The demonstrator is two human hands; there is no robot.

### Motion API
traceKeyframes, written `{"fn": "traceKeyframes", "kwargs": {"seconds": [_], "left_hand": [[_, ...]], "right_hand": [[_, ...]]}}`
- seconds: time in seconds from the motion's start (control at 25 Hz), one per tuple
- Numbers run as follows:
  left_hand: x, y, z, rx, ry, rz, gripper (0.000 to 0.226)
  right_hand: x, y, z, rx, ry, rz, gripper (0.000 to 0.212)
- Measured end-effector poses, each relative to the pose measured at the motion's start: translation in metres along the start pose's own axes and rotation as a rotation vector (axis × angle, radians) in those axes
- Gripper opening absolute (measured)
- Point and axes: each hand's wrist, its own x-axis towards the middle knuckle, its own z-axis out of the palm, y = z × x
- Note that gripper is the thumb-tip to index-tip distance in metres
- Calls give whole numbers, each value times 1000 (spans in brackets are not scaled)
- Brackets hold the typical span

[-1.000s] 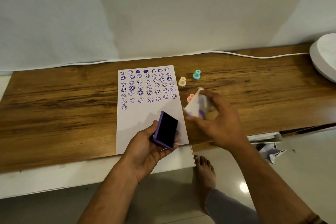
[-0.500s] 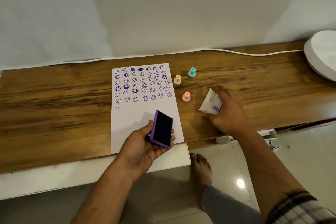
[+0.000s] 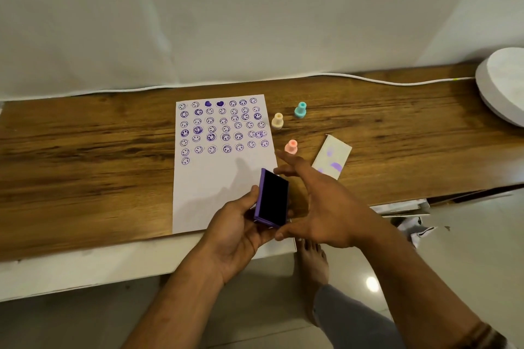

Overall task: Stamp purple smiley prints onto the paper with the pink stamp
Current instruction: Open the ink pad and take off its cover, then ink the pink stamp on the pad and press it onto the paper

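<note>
Leftmost, the paper (image 3: 221, 178) lay on the wooden table (image 3: 85, 167), smileys filling its upper half, its lower half bare. Over its near corner the left hand (image 3: 235, 232) clasped a purple ink pad (image 3: 272, 198), tilted upright. Beside it the right hand (image 3: 320, 207) spread open, empty. Just beyond its fingertips the pink stamp (image 3: 291, 147) stood, right of the paper's edge. The ink-smudged lid (image 3: 331, 156) lay further right.
</note>
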Motion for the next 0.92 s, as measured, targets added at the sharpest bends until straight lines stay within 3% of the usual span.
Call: {"fn": "traceKeyframes", "kwargs": {"seconds": [0.28, 0.44, 0.6, 0.84, 0.92], "left_hand": [[1, -2, 5, 2, -21, -1, 38], [6, 1, 6, 192, 144, 200, 31], [7, 11, -1, 62, 287, 403, 27], [6, 15, -6, 4, 324, 430, 27], [6, 16, -8, 5, 329, 439, 25]], "right_hand": [[4, 12, 1, -40, 30, 5, 115], [7, 33, -5, -95, 88, 68, 120], [16, 44, -5, -156, 85, 103, 122], [22, 50, -10, -239, 90, 95, 114], [26, 49, -11, -207, 178, 83, 102]]}}
